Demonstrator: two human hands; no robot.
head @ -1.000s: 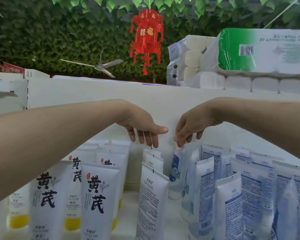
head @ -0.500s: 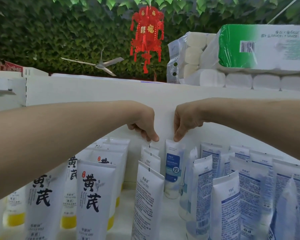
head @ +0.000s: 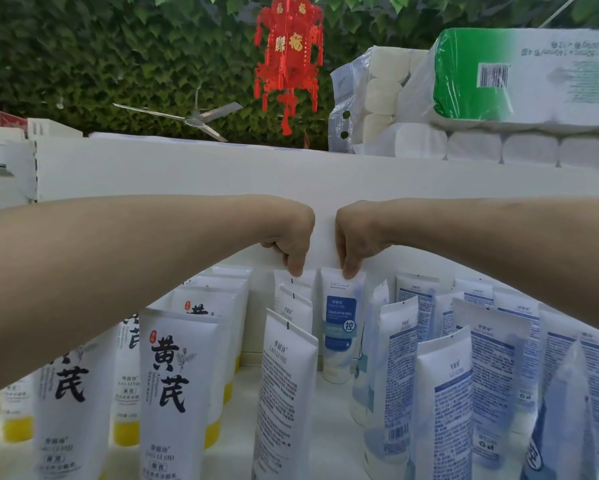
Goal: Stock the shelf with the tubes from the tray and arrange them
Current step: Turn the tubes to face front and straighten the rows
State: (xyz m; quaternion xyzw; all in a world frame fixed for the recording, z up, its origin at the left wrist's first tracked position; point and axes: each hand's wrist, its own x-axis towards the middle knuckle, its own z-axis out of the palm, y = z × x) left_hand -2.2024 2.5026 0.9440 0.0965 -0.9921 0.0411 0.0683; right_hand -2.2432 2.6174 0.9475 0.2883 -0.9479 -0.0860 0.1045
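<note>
On the white shelf [head: 287, 407], tubes stand upright in rows. My right hand [head: 358, 237] pinches the top crimp of a blue-labelled tube [head: 339, 327] that stands at the back of the middle gap. Just to its left, my left hand [head: 291, 240] pinches the top of the rearmost white tube [head: 303, 284] in a short row of white tubes [head: 284, 386]. White tubes with black characters and yellow caps [head: 173, 382] fill the left side. Blue-printed tubes [head: 443, 403] crowd the right. No tray is in view.
The shelf's white back panel [head: 187, 171] rises behind my hands. Packs of toilet rolls [head: 499, 84] lie on top at the right. A red paper lantern [head: 287, 53] and a ceiling fan [head: 194, 119] hang before a leafy green wall.
Both hands have dropped and their fingers have closed. The blue-labelled tube has gone from tilted to upright at the back, and the left fingers have come down onto the rear white tube.
</note>
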